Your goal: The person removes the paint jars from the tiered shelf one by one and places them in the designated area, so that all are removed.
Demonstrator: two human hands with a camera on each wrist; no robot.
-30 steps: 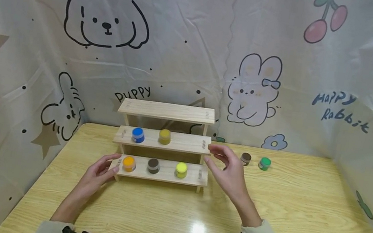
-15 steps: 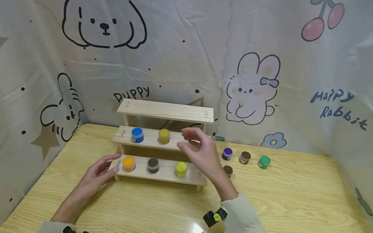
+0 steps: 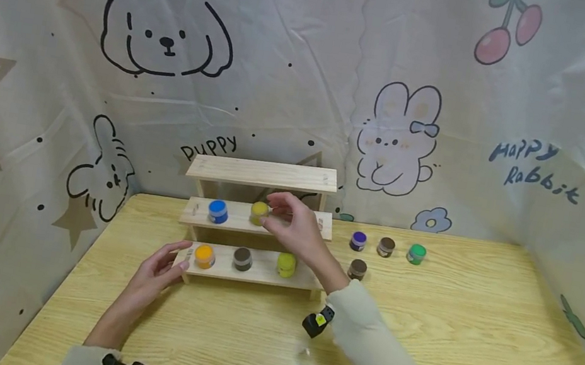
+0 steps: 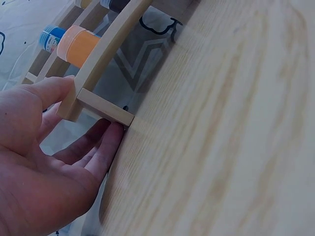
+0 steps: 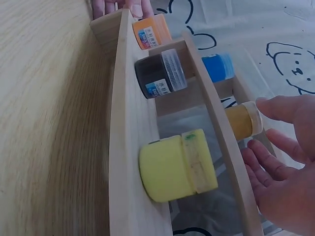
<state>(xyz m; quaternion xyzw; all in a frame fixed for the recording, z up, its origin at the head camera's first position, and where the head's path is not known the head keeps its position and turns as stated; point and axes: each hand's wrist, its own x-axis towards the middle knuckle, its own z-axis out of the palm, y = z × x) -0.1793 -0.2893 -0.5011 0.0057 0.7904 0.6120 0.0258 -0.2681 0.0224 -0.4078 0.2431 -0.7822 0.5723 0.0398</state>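
Observation:
A three-tier wooden rack point(image 3: 262, 172) stands on the table. My left hand point(image 3: 148, 278) holds its lower left end; in the left wrist view, the thumb of that hand point(image 4: 44, 162) lies on the bottom tier's end and the fingers are by the leg. On the middle tier, my right hand point(image 3: 296, 231) has thumb and fingertips at the lid of the ochre jar point(image 3: 259, 212), also seen beside the right hand point(image 5: 290, 147) as a jar point(image 5: 241, 121). Left of it sits a blue jar point(image 3: 218, 211). The bottom tier bears orange point(image 3: 204, 256), dark brown point(image 3: 243, 259) and yellow point(image 3: 286, 264) jars.
Right of the rack on the table point(image 3: 474, 339) stand a purple jar point(image 3: 358, 241), a brown jar point(image 3: 386, 246) and a green jar point(image 3: 416, 254). Another brown jar point(image 3: 357, 269) is nearer, beside my right forearm. A printed curtain point(image 3: 308, 83) hangs behind.
My right hand has moved left from beyond the rack's right end to the ochre jar, uncovering the purple jar and the nearer brown one. My left hand stays at the rack's end.

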